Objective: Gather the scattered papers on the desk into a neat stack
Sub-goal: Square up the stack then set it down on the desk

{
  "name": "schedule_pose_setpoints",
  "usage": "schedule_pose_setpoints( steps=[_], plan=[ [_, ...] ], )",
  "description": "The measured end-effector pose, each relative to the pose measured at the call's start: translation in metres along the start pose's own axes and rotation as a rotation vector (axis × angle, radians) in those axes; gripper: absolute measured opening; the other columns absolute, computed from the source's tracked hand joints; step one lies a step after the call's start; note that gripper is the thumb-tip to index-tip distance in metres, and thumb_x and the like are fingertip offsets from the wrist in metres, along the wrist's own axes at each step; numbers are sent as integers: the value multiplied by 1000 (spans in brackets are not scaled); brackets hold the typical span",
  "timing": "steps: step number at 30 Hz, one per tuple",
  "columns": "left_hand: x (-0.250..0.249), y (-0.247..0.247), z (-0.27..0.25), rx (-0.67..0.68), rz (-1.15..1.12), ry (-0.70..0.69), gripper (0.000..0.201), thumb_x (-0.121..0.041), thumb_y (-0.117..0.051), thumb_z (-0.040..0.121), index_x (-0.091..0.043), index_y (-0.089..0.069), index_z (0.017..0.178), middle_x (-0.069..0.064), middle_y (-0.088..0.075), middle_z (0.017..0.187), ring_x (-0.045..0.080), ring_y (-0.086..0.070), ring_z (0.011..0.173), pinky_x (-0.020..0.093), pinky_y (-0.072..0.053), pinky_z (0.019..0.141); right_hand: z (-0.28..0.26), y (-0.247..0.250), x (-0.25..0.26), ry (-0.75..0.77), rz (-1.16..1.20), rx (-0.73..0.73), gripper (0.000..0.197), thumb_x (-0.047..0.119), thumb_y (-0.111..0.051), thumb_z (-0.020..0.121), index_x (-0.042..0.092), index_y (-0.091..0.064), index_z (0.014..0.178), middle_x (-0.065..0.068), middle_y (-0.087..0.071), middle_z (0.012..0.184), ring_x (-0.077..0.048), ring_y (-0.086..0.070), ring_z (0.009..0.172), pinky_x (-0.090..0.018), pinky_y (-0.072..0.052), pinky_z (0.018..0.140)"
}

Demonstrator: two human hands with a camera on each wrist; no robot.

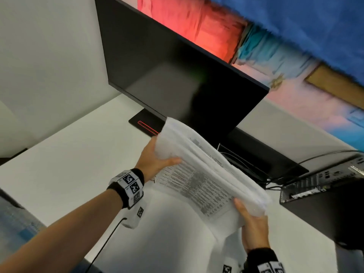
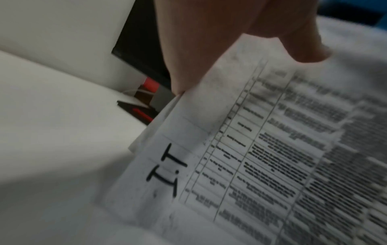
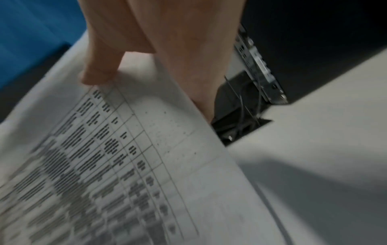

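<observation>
Scene: I am looking down at a white desk with a dark monitor standing at its far side, its black base marked by a red strip.
Papers: a bundle of papers is held up off the desk in front of the monitor, tilted, with a printed table of small text facing me; the upper sheets are motion-blurred and I cannot count them.
Left hand: my left hand grasps the left end of the bundle, thumb lying across the printed face, fingers out of sight behind the sheets.
Right hand: my right hand grasps the lower right end the same way, thumb on top near the page edge, fingers hidden underneath.
Left wrist view: the thumb presses onto the top sheet; handwritten black marks sit in the margin beside the ruled table, and the text itself is too blurred to read.
Right wrist view: the thumb rests on the corner of the gridded page, and the sheet curves down toward the desk.
Wrists: both carry black bands with white tagged blocks; a black cable runs from the left one.
Right of the desk: a black computer case stands with its rear ports facing in, cables trailing behind the monitor.
</observation>
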State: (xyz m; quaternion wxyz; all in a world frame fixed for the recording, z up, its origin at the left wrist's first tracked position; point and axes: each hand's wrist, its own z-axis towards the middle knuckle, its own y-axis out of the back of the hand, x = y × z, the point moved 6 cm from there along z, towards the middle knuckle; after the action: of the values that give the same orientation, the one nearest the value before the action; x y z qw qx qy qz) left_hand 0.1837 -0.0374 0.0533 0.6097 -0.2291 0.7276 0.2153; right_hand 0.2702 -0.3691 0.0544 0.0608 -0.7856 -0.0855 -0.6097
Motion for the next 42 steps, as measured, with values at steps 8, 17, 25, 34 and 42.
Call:
schedule_pose_setpoints(
  steps=[8,17,25,34,42],
  plan=[
    [29,-5,-5,-33,-56,113,64,-27,-92,66,-17,-63,122,0,-75,113,17,-73,103,40,-61,88,-9,-7,-17,-9,-29,-113,57,26,-87,68,16,-72,121,3,-79,111,-12,-73,106,-36,-50,102],
    [-7,7,-2,-37,-86,30,58,-61,-67,74,-15,-62,110,-4,-71,105,12,-68,91,27,-54,76,-4,0,-7,53,-105,-179,63,2,-85,73,13,-60,130,-6,-70,120,-10,-68,105,-24,-57,92],
    [-22,2,23,-244,-111,51,32,-47,-62,85,-18,-52,79,2,-61,84,20,-60,79,40,-52,76,-9,-11,54,656,-627,-18,62,3,-70,90,21,-49,146,-10,-48,142,14,-41,128,-4,-36,103],
    [2,-6,9,-36,-22,60,74,-47,-86,67,-17,-57,127,-1,-73,116,15,-71,105,35,-59,89,32,11,17,106,-256,79,42,0,-78,81,26,-68,113,7,-72,108,-1,-69,101,-16,-52,81],
    [7,-15,5,-96,131,55,52,-45,-65,92,-12,-47,127,0,-63,122,14,-64,104,35,-56,86,40,-6,5,34,-146,34,44,16,-80,83,16,-69,126,4,-76,114,-4,-70,105,-14,-50,85]
  ],
)
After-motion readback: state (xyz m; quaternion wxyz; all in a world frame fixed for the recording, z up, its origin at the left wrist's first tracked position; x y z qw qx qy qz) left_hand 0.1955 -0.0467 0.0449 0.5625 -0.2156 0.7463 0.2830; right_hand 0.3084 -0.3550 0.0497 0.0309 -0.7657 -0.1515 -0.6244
